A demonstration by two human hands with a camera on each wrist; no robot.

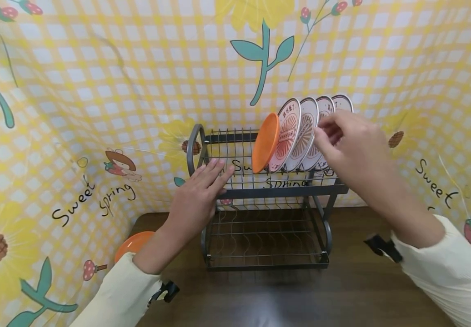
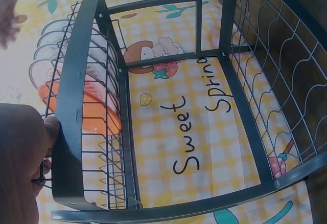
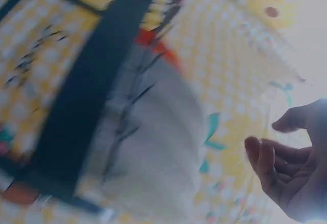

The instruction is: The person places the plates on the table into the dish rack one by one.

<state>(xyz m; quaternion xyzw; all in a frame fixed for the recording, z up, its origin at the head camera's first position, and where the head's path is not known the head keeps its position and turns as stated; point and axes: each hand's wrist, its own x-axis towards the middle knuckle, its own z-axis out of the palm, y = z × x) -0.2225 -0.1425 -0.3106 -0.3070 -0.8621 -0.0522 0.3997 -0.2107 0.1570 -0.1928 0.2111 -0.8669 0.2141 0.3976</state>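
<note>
A dark metal two-tier dish rack [image 1: 280,192] stands in front of me. In its top tier, an orange plate [image 1: 265,144] leans beside several white patterned plates [image 1: 303,134] standing on edge in a row. My left hand [image 1: 196,193] rests on the top tier's front rail at the left end, fingers straight over the wires. The left wrist view shows its thumb [image 2: 51,128] against the rail. Beside the rightmost plates is my right hand [image 1: 352,143], fingers loosely bent, holding nothing. In the blurred right wrist view, this hand [image 3: 286,165] appears apart from the plates.
An orange dish [image 1: 134,242] lies on the dark wooden table [image 1: 268,295] at the left, partly hidden by my left forearm. The rack's lower tier [image 1: 264,234] has wavy wires. A yellow checked cloth [image 1: 137,68] hangs behind and at both sides.
</note>
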